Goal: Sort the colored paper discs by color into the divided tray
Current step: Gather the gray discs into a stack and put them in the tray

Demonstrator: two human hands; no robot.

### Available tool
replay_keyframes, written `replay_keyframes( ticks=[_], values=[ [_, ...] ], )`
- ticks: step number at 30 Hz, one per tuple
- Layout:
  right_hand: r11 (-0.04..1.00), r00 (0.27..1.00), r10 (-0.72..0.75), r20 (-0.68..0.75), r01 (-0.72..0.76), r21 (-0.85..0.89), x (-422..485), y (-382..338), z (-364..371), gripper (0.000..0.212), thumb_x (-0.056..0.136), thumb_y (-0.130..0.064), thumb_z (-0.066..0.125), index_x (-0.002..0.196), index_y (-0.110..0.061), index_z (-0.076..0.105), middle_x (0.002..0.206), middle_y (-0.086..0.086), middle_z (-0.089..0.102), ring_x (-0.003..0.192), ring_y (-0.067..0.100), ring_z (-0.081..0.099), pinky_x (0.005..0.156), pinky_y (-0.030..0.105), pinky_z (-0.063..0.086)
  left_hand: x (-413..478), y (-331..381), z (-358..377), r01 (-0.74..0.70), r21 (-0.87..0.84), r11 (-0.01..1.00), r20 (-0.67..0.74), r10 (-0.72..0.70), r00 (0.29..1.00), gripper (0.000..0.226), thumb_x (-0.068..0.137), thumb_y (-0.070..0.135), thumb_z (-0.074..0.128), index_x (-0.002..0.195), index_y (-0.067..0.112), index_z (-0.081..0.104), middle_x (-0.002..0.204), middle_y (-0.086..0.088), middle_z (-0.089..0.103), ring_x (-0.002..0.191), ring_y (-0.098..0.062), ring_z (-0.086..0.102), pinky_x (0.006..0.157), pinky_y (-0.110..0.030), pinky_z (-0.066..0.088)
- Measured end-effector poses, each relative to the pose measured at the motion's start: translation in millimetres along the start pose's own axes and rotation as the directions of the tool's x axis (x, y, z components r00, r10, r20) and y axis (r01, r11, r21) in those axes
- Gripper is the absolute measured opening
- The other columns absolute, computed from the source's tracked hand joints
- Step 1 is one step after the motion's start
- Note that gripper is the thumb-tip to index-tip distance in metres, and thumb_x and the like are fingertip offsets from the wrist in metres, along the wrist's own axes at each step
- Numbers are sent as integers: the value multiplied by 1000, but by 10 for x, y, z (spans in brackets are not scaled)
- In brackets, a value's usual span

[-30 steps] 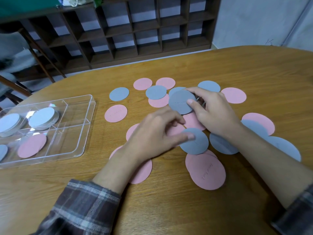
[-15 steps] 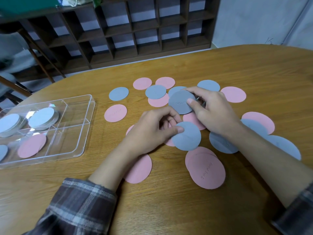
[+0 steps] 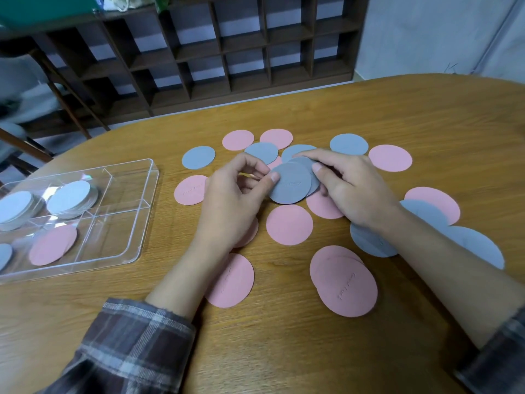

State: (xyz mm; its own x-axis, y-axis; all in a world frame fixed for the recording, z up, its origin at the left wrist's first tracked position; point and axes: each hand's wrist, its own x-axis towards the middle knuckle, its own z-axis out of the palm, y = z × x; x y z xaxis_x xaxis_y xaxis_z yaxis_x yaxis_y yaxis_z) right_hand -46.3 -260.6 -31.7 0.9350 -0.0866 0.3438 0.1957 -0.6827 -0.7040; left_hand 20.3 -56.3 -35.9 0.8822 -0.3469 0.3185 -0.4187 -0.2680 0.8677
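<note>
Several pink and grey-blue paper discs lie scattered on the wooden table (image 3: 284, 351). My left hand (image 3: 233, 203) pinches a grey disc (image 3: 289, 183) by its left edge, lifted over the pile. My right hand (image 3: 352, 189) pinches a second grey disc (image 3: 314, 182) that sits right behind the first, overlapped by it. A clear divided tray (image 3: 142, 211) stands at the left. Its back compartments hold stacks of grey discs (image 3: 69, 196), and a front compartment holds a pink disc (image 3: 52, 245).
A pink disc (image 3: 289, 224) lies just below the held pair, and two stacked pink discs (image 3: 345, 281) sit nearer me. Grey discs (image 3: 369, 241) lie under my right forearm. A dark wooden shelf unit (image 3: 199, 52) stands beyond the table's far edge.
My left hand lifted a grey disc from the pile and carried it up and right against the grey disc in my right hand. A pink disc that lay beneath is now uncovered.
</note>
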Motion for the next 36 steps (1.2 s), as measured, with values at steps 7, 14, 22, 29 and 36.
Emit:
replay_keyframes(
  ticks=[7, 14, 22, 29, 36],
  values=[
    [996, 999, -33, 35, 30, 81, -12, -61, 47, 32, 104, -14, 52, 130, -21, 69, 79, -22, 68, 74, 9, 63, 66, 21, 46, -25, -45, 19, -166, 317, 934, -59, 194, 979, 21, 95, 32, 76, 111, 19, 73, 76, 9, 72, 65, -9, 67, 62, -17, 49],
    [994, 996, -71, 51, 75, -83, -7, -23, 90, 30, 102, -16, 60, 131, -18, 66, 78, -11, 66, 74, 9, 62, 68, 25, 46, 15, -87, -7, -262, 477, 839, -1, 298, 954, 30, 99, 42, 67, 110, 19, 81, 93, 3, 77, 80, -15, 67, 73, -37, 53],
    [997, 995, 54, -84, -59, -58, 33, 61, 40, 20, 101, -16, 59, 119, -18, 67, 84, -2, 66, 77, 14, 58, 66, 24, 45, 207, -295, -58, -165, 582, 797, 244, 22, 970, 58, 104, 48, 55, 153, 17, 50, 168, -2, 32, 155, -21, 30, 126, -42, 29],
    [996, 994, 66, -86, -72, -62, 30, 64, 36, 19, 101, -16, 59, 119, -18, 67, 83, -4, 65, 77, 13, 58, 62, 20, 43, 159, -232, -68, -110, 653, 749, 158, 7, 987, 61, 99, 52, 60, 152, 22, 50, 138, 3, 53, 121, -24, 59, 96, -41, 53],
    [996, 993, 66, -98, -71, -46, 33, 74, 50, 22, 101, -18, 59, 121, -19, 67, 83, 2, 68, 75, 16, 60, 65, 30, 47, 136, -204, -116, -119, 665, 738, 109, 63, 992, 45, 94, 52, 70, 124, 20, 74, 106, 3, 57, 91, -24, 63, 70, -41, 53]
  ],
)
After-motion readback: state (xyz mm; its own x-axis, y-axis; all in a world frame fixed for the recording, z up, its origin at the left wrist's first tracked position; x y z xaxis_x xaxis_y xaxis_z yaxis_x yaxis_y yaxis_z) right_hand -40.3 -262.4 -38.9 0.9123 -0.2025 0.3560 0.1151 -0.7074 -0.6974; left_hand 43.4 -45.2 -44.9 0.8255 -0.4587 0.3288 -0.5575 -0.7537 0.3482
